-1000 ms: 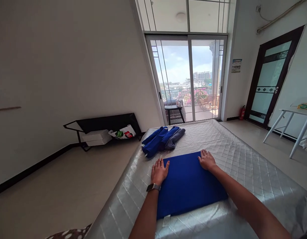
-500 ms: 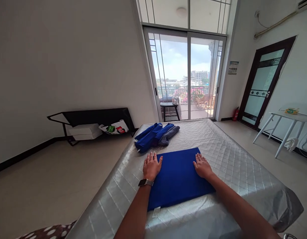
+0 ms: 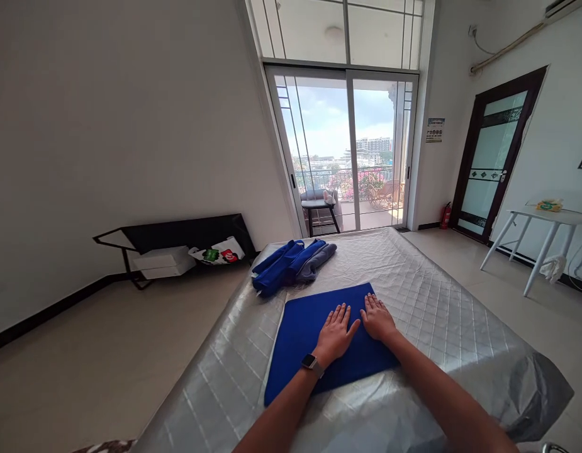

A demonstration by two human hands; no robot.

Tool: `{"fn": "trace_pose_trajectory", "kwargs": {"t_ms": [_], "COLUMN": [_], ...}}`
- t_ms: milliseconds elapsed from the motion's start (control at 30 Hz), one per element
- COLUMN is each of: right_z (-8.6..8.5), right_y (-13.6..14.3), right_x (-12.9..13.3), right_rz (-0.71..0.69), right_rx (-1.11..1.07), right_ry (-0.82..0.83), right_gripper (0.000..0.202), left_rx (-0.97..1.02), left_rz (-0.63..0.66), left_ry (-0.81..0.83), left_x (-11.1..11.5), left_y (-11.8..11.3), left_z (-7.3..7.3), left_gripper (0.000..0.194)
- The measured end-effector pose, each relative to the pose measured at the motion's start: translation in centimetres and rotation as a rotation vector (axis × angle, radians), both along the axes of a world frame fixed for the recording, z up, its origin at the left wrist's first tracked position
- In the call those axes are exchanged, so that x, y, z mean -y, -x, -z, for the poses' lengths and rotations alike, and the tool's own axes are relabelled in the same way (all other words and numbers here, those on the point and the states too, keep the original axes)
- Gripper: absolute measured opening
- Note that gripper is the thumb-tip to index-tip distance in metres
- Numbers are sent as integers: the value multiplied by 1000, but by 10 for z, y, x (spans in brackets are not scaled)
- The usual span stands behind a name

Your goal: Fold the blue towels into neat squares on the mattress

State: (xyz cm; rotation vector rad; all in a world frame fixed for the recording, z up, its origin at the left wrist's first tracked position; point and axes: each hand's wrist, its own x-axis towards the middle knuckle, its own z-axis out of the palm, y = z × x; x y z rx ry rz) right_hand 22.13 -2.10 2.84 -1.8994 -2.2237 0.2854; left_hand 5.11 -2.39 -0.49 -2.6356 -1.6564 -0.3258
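A flat blue rectangular cloth piece [image 3: 295, 340] lies on the silver quilted cover [image 3: 215, 377]. My left hand [image 3: 336, 333], with a watch at the wrist, rests palm down on the middle of the blue piece, fingers spread a little. Flat near the right edge of it lies my right hand [image 3: 378, 316], its thumb close to my left thumb. Neither hand grips anything. Beyond them, toward the left, blue folded items [image 3: 279, 267] lie beside a grey one [image 3: 314, 261] on the cover.
Against the left wall stands a black rack [image 3: 187, 236] with white boxes [image 3: 163, 261] and a printed bag [image 3: 219, 253]. Behind the cover are glass sliding doors [image 3: 350, 151]. A white table [image 3: 555, 215] stands at the right, near a dark-framed door [image 3: 498, 157].
My left hand has moved right, from the left edge of the blue piece to its middle, closer to my right hand. The view has shifted slightly.
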Motion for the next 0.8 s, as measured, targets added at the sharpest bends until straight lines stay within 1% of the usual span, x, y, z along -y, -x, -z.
{"fn": "trace_pose_trajectory", "kwargs": {"t_ms": [100,167,267,333,400,467,567,700,800], "right_z": [-3,-3,-4,-6,-9,-14,-14,0,13], "right_y": [1,1,0,1,2,3,2,-6,-16], "right_x": [1,1,1,1,2,4,17,48,68], "right_rz": [5,5,6,10,16,27,14,-62,-94], "right_rx": [-15,-18,-18,-11,3,20,40,39,32], "right_ry": [27,33,31,34,34,18,-38,-79,-66], "right_gripper": [65,65,65,65,65,64,62,63,65], "left_rx": [-54,-76,-75,-67,-61,-60,-63,-68,-86], "left_rz": [-124,-198,-296,-350,-367,-353,-339,-327,-316], "left_ry": [66,88,82,70,54,26,-32,-90,-112], "left_x": [1,8,26,40,52,60,64,61,60], "left_y": [37,67,106,124,133,135,134,134,136], "left_z": [-7,-7,-1,6,11,14,17,21,19], "left_gripper": [69,69,70,74,76,76,75,74,72]}}
